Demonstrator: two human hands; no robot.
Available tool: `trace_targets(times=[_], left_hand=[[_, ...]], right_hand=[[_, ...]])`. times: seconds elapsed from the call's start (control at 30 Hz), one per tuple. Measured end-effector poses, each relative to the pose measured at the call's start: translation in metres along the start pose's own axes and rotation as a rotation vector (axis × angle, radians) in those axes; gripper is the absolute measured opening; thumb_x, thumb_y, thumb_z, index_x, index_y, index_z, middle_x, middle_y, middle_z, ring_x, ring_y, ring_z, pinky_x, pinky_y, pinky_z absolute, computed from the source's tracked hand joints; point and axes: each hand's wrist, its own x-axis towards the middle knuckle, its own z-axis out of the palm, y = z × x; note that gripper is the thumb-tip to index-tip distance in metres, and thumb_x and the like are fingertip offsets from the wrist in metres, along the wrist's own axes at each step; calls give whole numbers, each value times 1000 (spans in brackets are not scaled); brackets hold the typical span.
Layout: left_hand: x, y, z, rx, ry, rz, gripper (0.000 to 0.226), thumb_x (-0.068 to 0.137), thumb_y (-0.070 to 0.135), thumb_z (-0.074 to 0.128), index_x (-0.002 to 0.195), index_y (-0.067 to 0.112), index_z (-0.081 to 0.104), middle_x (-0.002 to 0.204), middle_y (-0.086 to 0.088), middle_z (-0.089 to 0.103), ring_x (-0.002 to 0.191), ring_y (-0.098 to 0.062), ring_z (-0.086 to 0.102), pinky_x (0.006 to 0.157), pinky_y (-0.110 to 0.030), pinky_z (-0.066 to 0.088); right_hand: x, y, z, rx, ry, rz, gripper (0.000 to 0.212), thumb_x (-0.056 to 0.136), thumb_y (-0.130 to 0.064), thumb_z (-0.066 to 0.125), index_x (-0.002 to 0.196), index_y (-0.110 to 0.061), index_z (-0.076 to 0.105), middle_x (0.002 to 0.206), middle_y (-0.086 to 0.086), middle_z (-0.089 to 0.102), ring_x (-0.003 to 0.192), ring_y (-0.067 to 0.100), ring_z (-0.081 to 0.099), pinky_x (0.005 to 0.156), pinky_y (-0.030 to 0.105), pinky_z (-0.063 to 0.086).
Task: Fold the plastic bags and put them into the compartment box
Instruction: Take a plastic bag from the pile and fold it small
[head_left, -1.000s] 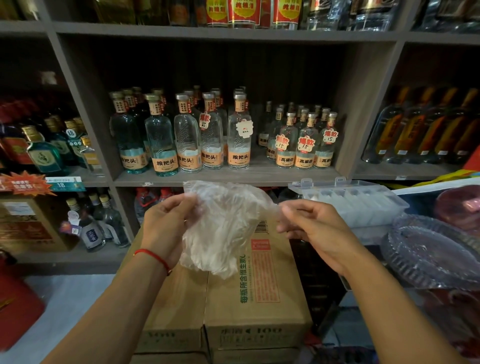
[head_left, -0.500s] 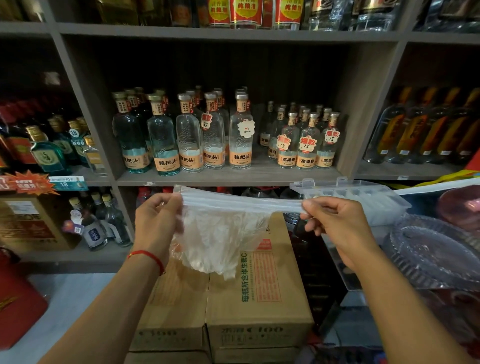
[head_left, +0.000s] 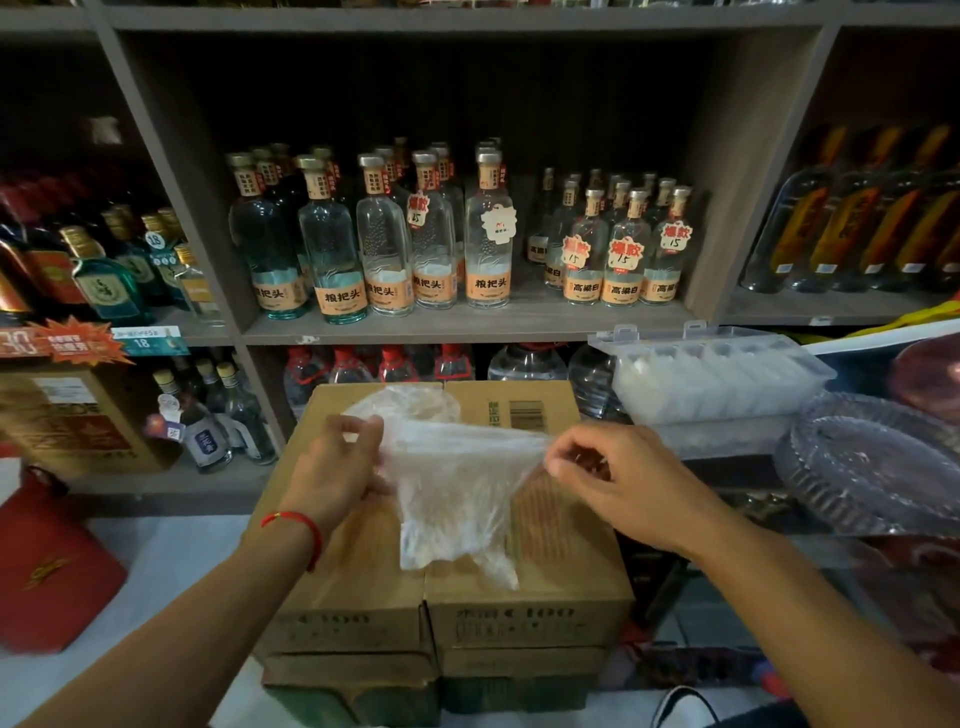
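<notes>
A thin, crinkled clear plastic bag (head_left: 457, 483) hangs in the air over stacked cardboard cartons (head_left: 519, 608). My left hand (head_left: 337, 467) pinches the bag's upper left edge; a red string circles that wrist. My right hand (head_left: 608, 473) pinches the upper right edge, and the top edge runs between the two hands. The bag's lower part droops to a point above the carton top. The clear compartment box (head_left: 727, 384), lid closed, sits to the right behind my right hand, with white folded pieces in its cells.
Shelves of glass liquor bottles (head_left: 436, 244) fill the wall behind. A clear ribbed plastic tray (head_left: 872, 467) lies at the right, below the compartment box. A red box (head_left: 47, 571) stands on the floor at the left. More bottles (head_left: 218, 426) crowd the lower left shelf.
The bag was stretched wide at chest height half a second ago. Both hands have since come lower and closer together over the cartons, and the camera has tilted down.
</notes>
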Motion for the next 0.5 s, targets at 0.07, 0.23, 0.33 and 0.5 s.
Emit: trace_targets(times=[0.07,0.23,0.33,0.5], left_hand=[[-13,-10,-16,355,44,248,25,101,41,58,119,26,50,94,10,63,79,-12,67,78,-40,59],[-64,-31,-22,561,-222,767,28,88,34,69,114,28,59,108,11,55,95,-4,56,78,-18,46],[-77,-42,-11,613,-332,822,39,89,31,75,122,15,61,119,-2,57,106,-23,56,89,-39,50],[-84,-49,0,596,-278,816,19,93,19,75,108,11,66,101,-4,66,93,-25,62,80,-43,53]], right_hand=[[-10,5,2,-16,-153,16,7,96,-43,68,101,-39,72,97,-22,70,94,-7,63,81,23,55],[-28,3,37,-75,-286,36,40,87,-59,75,121,-39,67,102,-26,60,91,-5,60,78,21,54],[-24,-7,68,-73,-199,14,53,87,-59,75,132,-35,61,103,-28,52,86,-5,54,70,15,41],[-26,-12,98,-49,-112,41,13,96,-29,74,109,-24,72,100,-14,65,86,2,60,76,27,54]])
